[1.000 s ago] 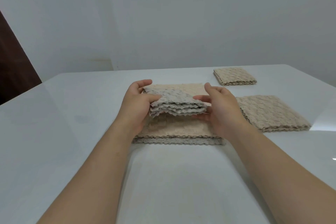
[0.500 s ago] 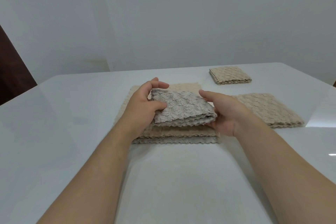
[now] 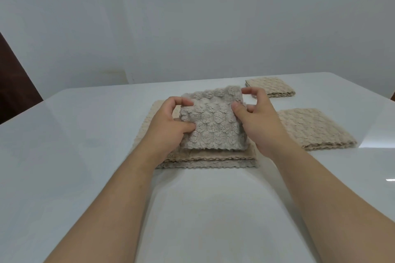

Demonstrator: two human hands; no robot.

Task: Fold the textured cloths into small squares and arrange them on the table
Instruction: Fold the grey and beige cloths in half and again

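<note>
Folded grey textured cloth square (image 3: 211, 123) is gripped at both side edges, left hand (image 3: 165, 127) and right hand (image 3: 259, 121), tilted above the beige cloth stack (image 3: 205, 159) on the white table (image 3: 85, 156).

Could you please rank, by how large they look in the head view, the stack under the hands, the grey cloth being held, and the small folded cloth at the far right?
1. Stack under the hands
2. Grey cloth, though it is nearer the camera than the small folded cloth
3. Small folded cloth
</note>
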